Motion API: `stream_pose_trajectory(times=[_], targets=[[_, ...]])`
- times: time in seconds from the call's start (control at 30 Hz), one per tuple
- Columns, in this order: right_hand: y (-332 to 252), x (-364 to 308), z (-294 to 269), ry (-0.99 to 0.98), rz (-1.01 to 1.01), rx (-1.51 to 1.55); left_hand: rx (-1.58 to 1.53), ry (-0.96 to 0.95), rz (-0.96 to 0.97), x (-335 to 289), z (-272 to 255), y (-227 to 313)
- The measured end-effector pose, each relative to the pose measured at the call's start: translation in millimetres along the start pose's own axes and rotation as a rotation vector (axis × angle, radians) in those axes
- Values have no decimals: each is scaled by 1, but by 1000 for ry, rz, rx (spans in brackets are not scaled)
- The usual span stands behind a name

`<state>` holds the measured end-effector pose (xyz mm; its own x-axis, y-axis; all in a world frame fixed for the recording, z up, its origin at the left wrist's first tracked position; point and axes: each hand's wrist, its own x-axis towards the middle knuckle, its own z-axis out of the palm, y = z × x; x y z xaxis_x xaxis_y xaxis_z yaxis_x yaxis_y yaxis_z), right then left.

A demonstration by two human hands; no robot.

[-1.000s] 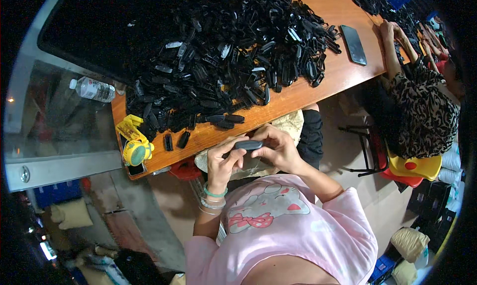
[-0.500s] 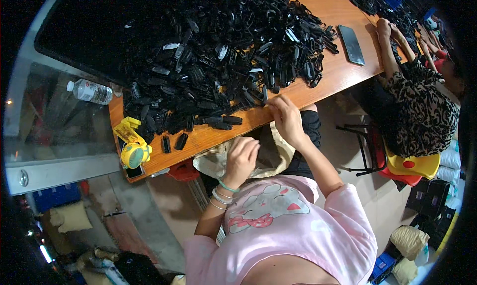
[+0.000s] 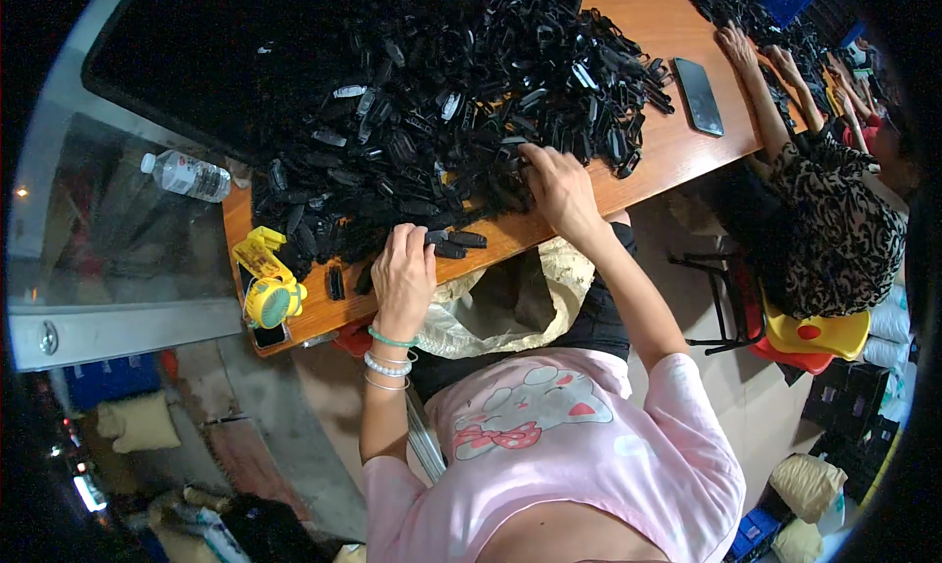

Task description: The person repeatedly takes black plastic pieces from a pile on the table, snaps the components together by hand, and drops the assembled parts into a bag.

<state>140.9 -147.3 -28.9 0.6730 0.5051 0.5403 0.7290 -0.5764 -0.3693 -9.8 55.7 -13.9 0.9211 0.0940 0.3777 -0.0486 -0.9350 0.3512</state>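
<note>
A large heap of small black plastic clips point(image 3: 392, 156) covers the far part of the wooden table point(image 3: 638, 13). My left hand point(image 3: 404, 280) rests at the table's near edge, fingers stretched over the front of the heap. Just right of its fingertips lie several loose black pieces point(image 3: 461, 240). My right hand point(image 3: 561, 195) reaches over the edge into the heap's near side, fingers apart and touching the clips; its fingertips are partly lost among them. Between my forearms, a pale sack point(image 3: 461, 337) gapes open below the edge.
A yellow handheld fan point(image 3: 272, 293) stands at the table's left corner, near a plastic water bottle point(image 3: 186, 175). A dark phone point(image 3: 698, 97) lies to the right. Beyond it, a person in a patterned top point(image 3: 834, 229) sits on a yellow and red stool point(image 3: 814, 332).
My left hand has moved from above the sack forward and left onto the table edge, its fingers uncurling. My right hand has moved farther into the heap. The neighbour's hands have spread apart.
</note>
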Motion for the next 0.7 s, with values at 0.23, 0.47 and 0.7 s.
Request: stream_pose_trajectory(times=[0.23,0.47,0.7], targets=[[-59,-45,-11,-243,625,1695,-194,-58,-163,1,-6,-5],[-103,-64,28,-602,616,1478,-380,15,-291,-13,1,-8],[-118,-63,29,-350,433,924,-154,45,-216,-30,-5,-8]])
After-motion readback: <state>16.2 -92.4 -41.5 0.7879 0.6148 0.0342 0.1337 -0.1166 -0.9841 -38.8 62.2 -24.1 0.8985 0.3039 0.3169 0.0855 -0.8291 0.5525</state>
